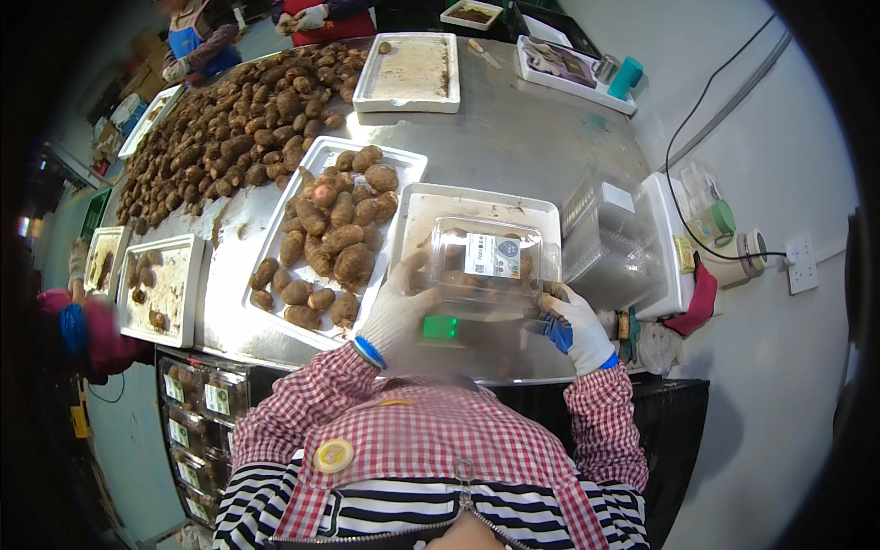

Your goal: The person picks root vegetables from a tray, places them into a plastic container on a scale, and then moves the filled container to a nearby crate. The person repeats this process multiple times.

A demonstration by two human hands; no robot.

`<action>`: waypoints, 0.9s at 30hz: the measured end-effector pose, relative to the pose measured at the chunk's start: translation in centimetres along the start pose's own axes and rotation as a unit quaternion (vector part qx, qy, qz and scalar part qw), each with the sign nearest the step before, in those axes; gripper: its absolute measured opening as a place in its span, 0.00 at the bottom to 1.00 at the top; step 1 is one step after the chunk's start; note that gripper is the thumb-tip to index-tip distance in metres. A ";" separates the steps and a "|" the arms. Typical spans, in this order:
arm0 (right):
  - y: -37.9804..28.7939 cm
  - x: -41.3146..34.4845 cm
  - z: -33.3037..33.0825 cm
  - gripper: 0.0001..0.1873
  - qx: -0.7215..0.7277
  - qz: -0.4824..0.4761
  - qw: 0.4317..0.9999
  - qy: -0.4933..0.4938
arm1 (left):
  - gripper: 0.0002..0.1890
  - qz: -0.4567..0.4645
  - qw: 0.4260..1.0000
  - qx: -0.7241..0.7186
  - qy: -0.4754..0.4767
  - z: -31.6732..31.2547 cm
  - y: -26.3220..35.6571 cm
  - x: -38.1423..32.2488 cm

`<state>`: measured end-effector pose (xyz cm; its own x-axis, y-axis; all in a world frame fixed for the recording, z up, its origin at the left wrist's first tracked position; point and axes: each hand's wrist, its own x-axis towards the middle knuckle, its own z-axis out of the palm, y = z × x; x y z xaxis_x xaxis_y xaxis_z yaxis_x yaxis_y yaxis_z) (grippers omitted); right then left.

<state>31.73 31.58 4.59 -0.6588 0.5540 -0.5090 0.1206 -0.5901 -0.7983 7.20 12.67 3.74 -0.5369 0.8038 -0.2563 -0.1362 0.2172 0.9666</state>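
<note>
A clear plastic clamshell box [457,285] with brown taro corms inside is held level in front of me. Its lid is down and bears a printed label [492,255]. My left hand [399,309], in a white knit glove, grips the box's left side. On the other side, my right hand [574,326], in a white and blue glove, holds the near right corner. Beneath the box is a white tray [481,196]. A green lit display [440,327] glows just below the box's near edge. Beside my left hand lies a white foam tray [265,302] of loose taro corms [330,234].
Stacked clear plastic boxes [605,234] stand to the right. A large taro heap [240,130] covers the table's far left. A foam tray [412,69] and a knife [485,53] lie farther back. Packed boxes [199,426] sit low left. Other people [323,17] stand around the table.
</note>
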 end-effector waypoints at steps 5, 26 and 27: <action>0.2 0.3 -0.4 0.21 0.062 -0.001 0.998 -0.032 | 0.40 -0.025 0.975 -0.192 -0.112 -0.6 0.3 -0.2; -0.2 -0.4 4.2 0.12 -0.023 -0.108 0.994 -0.027 | 0.21 0.039 0.993 -0.111 0.001 -3.2 3.5 -2.3; -0.6 -1.2 6.0 0.09 -0.036 -0.149 0.987 -0.037 | 0.21 0.079 0.989 -0.127 0.019 -4.4 3.8 -3.1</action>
<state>28.05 27.72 7.59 -0.7248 0.6513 -0.2249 -0.0364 -0.3621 -0.9314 4.75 8.55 8.21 -0.5980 0.7944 -0.1067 -0.2505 -0.0588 0.9663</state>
